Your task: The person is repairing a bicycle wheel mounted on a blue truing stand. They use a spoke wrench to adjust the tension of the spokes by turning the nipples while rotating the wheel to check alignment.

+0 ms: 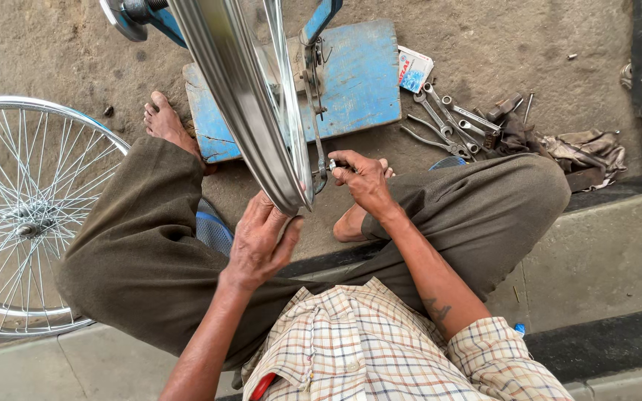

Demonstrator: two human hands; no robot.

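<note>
A shiny steel bicycle wheel rim [241, 89] stands upright in a blue truing stand [362, 74] between my knees. My left hand [258, 241] rests flat against the near edge of the rim, fingers spread over it. My right hand [362, 178] is closed on a small metal tool [334, 165] at the stand's upright arm [313, 82], just right of the rim. My bare feet lie beside the stand's base.
A second spoked wheel [24, 215] lies flat at my left. Several spanners and pliers [451, 122], a small white box [414, 68] and a dirty rag [585, 152] lie on the ground at the right. I sit on a concrete kerb [603, 260].
</note>
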